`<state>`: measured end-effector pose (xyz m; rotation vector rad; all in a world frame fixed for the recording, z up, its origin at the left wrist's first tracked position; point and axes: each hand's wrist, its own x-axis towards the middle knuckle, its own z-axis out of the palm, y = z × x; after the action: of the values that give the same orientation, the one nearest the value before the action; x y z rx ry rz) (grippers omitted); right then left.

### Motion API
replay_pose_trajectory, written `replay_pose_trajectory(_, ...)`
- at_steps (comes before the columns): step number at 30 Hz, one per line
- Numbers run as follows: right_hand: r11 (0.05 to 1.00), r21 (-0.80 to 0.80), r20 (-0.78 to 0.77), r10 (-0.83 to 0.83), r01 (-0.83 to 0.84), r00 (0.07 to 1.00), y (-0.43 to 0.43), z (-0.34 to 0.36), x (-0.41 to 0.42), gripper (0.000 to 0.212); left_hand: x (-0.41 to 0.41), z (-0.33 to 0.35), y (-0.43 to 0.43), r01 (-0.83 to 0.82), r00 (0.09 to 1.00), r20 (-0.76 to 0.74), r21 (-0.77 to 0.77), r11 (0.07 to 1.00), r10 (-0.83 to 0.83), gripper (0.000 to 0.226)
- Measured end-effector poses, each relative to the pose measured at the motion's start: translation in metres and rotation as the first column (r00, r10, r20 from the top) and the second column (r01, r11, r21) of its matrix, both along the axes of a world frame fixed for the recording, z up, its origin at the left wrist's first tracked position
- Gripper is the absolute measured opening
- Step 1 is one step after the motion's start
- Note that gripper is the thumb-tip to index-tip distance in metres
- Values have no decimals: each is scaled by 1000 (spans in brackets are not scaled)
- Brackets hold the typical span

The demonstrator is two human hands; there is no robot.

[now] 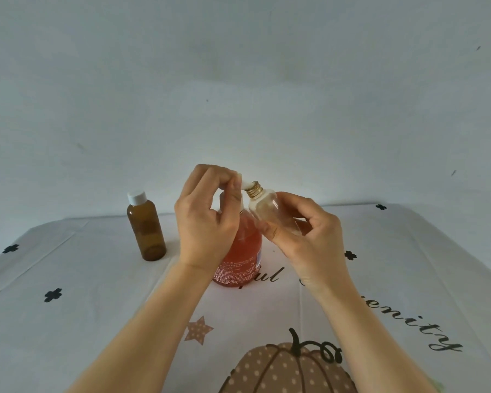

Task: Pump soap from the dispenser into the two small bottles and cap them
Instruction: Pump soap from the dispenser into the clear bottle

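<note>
Two hands: left (204, 222) grips pump (245, 185), right (304, 236) clear bottle (262, 208); pumpkin tablecloth (97, 307), grey wall (238, 80).

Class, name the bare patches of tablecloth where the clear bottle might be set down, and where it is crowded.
Free: the tablecloth right of the dispenser, and the stretch left of the amber bottle. Crowded: above the dispenser, where the left hand, right hand and clear bottle meet.

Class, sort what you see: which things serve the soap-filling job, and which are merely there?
Job: dispenser, clear bottle, amber bottle, left hand, right hand.
Merely there: tablecloth, wall.
</note>
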<state>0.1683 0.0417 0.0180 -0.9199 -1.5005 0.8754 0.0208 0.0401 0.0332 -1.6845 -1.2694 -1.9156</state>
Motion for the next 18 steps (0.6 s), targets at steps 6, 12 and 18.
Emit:
replay_pose_trajectory(6, 981, -78, -120, 165, -175, 979, -6, 15, 3, 34, -1, 14, -3, 25, 1000, -8, -37, 999, -25, 10)
replay_pose_trajectory(12, 970, -92, -148, 208, -223, 967, -10, 18, 2, 31, -3, 13, -3, 27, 1000, -12, -22, 999, -27, 9)
replay_pose_trajectory(18, 973, -106, -132, 192, -206, 973, -7, 12, 2, 26, 0, 0, 1, 15, 1000, 12, -3, 1000, -15, 8)
